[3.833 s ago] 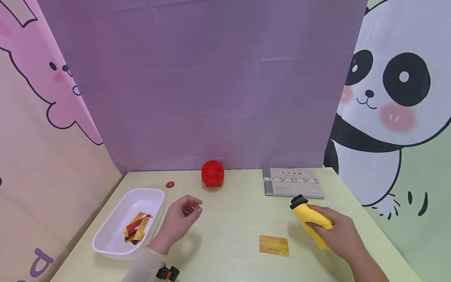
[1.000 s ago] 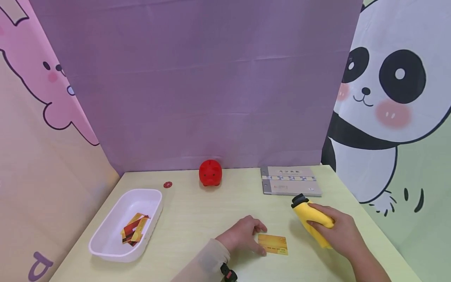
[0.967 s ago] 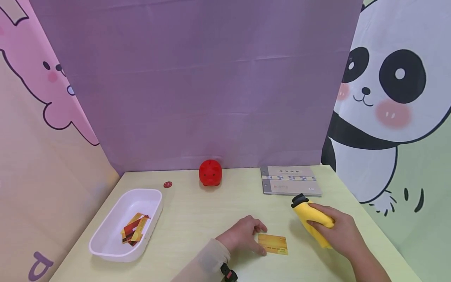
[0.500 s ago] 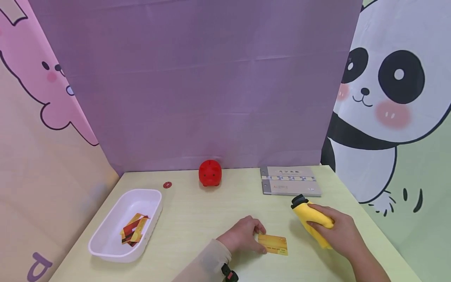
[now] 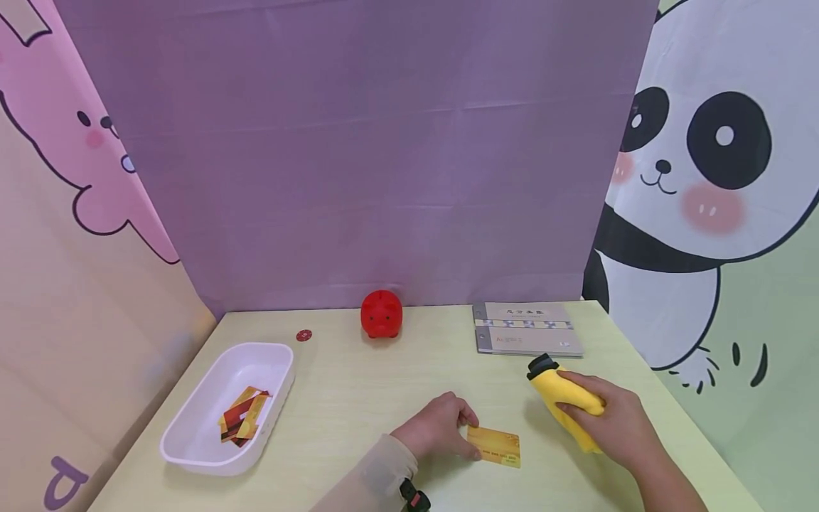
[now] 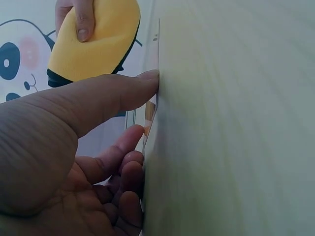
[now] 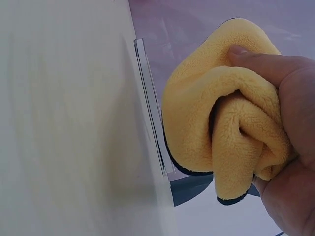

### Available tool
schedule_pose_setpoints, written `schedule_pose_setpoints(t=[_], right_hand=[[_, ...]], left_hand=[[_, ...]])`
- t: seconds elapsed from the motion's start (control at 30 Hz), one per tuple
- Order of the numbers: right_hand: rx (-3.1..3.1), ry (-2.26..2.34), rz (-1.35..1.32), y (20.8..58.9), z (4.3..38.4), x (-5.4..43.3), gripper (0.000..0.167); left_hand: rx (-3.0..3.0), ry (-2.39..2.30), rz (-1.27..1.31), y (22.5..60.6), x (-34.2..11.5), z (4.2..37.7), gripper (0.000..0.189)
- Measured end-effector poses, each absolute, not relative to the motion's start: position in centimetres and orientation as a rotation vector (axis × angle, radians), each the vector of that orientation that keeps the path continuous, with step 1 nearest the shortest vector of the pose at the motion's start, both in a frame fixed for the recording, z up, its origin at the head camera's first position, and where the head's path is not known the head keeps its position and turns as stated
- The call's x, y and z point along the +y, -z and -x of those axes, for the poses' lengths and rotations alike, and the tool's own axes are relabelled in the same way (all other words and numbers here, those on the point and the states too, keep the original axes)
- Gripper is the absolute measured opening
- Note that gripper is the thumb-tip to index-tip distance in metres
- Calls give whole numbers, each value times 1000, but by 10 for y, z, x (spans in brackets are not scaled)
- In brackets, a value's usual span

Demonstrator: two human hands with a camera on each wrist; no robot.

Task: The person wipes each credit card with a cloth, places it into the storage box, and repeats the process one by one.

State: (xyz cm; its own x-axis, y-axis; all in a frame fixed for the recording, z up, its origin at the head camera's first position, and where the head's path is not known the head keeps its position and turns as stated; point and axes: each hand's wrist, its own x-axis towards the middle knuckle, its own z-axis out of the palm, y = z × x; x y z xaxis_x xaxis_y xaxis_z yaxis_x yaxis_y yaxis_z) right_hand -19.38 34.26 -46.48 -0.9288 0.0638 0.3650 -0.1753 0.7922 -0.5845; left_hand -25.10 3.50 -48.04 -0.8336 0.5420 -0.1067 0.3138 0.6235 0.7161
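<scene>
My left hand point(image 5: 438, 430) is at a gold bank card point(image 5: 495, 446) on the table, pinching its left end between thumb and fingertips. In the left wrist view the card point(image 6: 151, 110) shows nearly edge-on and slightly bent, with the thumb on one edge and a fingertip at the other. My right hand point(image 5: 614, 423) grips a bunched yellow cloth point(image 5: 559, 398) with dark edging, held above the table to the right of the card. The right wrist view shows the fluffy cloth point(image 7: 197, 108) folded in my grasp, the thumb lying across it.
A white plastic tub point(image 5: 182, 441) at the left holds several overlapping cards point(image 5: 245, 416). Along the back of the table point(image 5: 358, 398) are a small red disc point(image 5: 303, 335), a red piggy bank point(image 5: 382, 316) and a grey notebook point(image 5: 527, 338). A purple sheet point(image 5: 384, 156) hangs behind.
Since the earliest frame, my left hand has moved right from beside the tub to the card. In the last half second the card has shifted slightly left and turned. The right hand stays put.
</scene>
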Motion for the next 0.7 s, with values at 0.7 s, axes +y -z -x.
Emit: schedule_pose_setpoints(t=[0.7], right_hand=[[-2637,-889,-85,464,193,339,58]], left_hand=[[2435,-1225,-655,484,32,256,43]])
